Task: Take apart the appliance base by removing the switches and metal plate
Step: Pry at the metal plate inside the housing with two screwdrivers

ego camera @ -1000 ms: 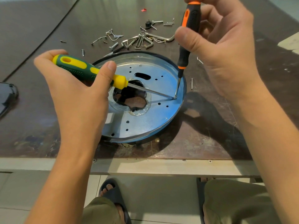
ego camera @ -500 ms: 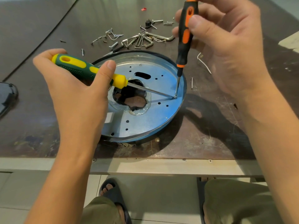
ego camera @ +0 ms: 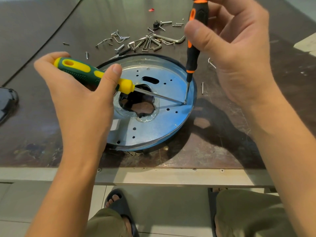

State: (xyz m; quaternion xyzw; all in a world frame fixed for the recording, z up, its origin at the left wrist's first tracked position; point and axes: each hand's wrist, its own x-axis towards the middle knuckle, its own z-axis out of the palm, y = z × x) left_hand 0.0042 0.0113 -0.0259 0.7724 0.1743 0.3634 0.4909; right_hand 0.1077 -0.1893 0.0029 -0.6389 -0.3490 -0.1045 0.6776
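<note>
A round metal plate [ego camera: 164,127] with a ragged centre hole lies on the dark table [ego camera: 213,151], set in a black rim. My left hand [ego camera: 80,103] grips a green and yellow screwdriver [ego camera: 89,74], its shaft slanting right across the hole. My right hand [ego camera: 236,53] holds a black and orange screwdriver [ego camera: 194,48] nearly upright between thumb and fingers. Both tips meet at one spot on the plate's right side [ego camera: 185,102]. Whatever sits under the tips is too small to make out.
Loose screws, bent wire clips and hex keys [ego camera: 150,41] lie scattered behind the plate. A single screw [ego camera: 202,88] lies right of the rim. A dark glossy object [ego camera: 6,103] sits at the left edge. The table's front edge [ego camera: 153,175] is close; my knees and sandalled foot show below.
My right thumb and fingers have shifted round the black and orange handle, turning it. Both tips stay on the same spot; my left hand has barely moved.
</note>
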